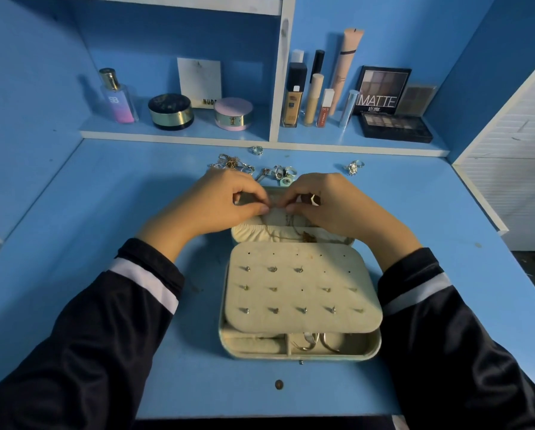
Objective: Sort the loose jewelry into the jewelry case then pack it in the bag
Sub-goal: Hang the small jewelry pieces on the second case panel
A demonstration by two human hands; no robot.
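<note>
On the blue desk (105,212), the jewelry case (375,347) lies open right in front of the person, lid flat toward the back. The bag isn't in view at all, so packing is a long way off.

Both hands are up at the far edge of the lid. The left hand (216,203) and the right hand (331,206) have their fingers curled in, tips almost touching each other. They look to be pinching the top of a thin gold necklace (305,235) that runs down into the lid's gathered pocket (247,232). Whatever clasp or hook they're working on is too small to make out.

My worries, tbh:
- The earring panel (300,293) sits loose over the tray, just under both wrists. One careless sleeve could bump it and pop the studs out.
- If the necklace isn't hooked properly, it'll slide into the pocket and knot up.
- The tangled heap of chains (232,162) just behind the left hand could snag when pulled and drag its neighbours along.
- The rings (283,172) behind the lid and the flower ring (353,167) off to the right could roll if knocked.
</note>
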